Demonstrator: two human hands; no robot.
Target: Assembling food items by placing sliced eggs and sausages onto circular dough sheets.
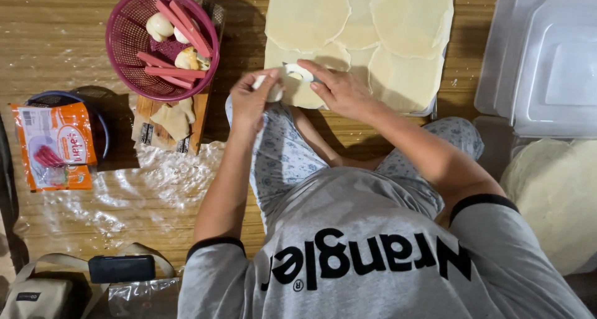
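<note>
Our left hand (252, 98) pinches a small white piece of dough (273, 94) at the near edge of the sheet of flat dough rounds (360, 39), and our right hand (339, 89) clamps a pale curved piece (300, 72) just beside it. Left of the sheet sits the pink basket (124, 39) of sausage strips.

Your left hand (252, 98) hides most of the white piece (273, 92); dough sheets (360, 33) & plastic lids (547, 58) cut off by pic edge.
</note>
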